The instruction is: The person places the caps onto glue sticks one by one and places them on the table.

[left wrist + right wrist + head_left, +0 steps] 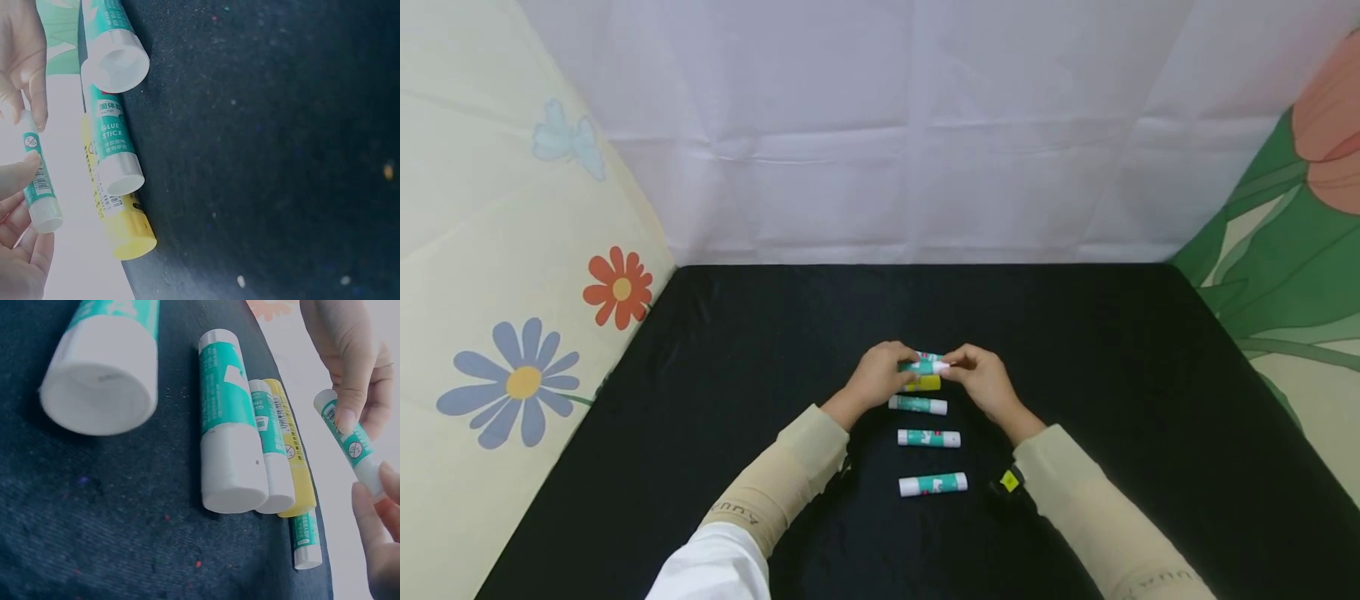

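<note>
Both hands hold one small white-and-green glue stick above the table. My left hand grips its body, with the thumb on the label side in the left wrist view. At its other end, my right hand pinches the white cap between thumb and fingertips. A yellow glue stick lies just below the hands, and one more green glue stick shows partly behind the held one. Nearer me, three white-and-green glue sticks lie crosswise in a column: one, another and the nearest.
A black cloth covers the table. Behind it hangs a white sheet, and flower-printed panels stand at both sides. A black device with a yellow mark is at the right wrist.
</note>
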Available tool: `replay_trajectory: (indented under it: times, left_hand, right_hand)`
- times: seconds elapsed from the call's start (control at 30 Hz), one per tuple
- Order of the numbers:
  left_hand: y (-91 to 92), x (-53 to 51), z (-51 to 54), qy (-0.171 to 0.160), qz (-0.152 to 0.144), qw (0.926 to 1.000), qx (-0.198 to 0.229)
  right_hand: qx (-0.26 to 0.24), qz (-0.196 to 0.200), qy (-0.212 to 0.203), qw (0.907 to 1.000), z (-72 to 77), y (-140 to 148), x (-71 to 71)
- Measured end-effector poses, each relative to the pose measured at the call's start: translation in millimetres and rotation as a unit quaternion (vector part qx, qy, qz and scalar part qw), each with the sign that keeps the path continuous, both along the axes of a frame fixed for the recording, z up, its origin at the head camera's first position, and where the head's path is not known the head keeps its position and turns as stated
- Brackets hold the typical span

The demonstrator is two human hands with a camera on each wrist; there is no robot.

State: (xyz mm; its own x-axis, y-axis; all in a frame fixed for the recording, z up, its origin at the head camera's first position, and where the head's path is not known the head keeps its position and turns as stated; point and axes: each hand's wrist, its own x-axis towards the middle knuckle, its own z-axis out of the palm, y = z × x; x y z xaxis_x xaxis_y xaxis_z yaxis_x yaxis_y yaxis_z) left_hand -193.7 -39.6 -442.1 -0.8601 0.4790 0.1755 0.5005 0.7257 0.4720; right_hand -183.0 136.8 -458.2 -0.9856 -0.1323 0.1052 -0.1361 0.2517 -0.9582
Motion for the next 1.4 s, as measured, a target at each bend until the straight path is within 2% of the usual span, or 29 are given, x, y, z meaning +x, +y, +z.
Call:
replay_trajectory:
  times: [0.2, 0.6, 0.77, 0.97, 1.4]
  left_hand:
    - [0.0, 1.0, -1.3, -0.002, 0.009, 0.9999, 0.009]
    - [-3.1, 4.3, -5.5, -0.011, 0.024, 0.9995, 0.016]
    - [-7.2, 6.0, -6.7, -0.026, 0.064, 0.9975, 0.011]
    - [-14.5, 8.7, -7.6, -0.063, 0.127, 0.9899, -0.011]
    - [-37.8, 11.5, -18.6, -0.069, 0.182, 0.9795, -0.051]
  right_hand:
    - [0.016, -0.002, 0.013, 0.9998, -0.4, 0, -0.5]
    - [0.022, -0.021, -0.005, 0.9995, -5.4, -5, 2.7]
    - [0.036, -0.031, -0.027, 0.9985, -7.3, -1, 4.4]
    - [0.028, -0.036, -0.038, 0.9982, -10.1, 2, 7.9]
    - [0.015, -0.043, -0.054, 0.9975, -19.7, 5, 11.8]
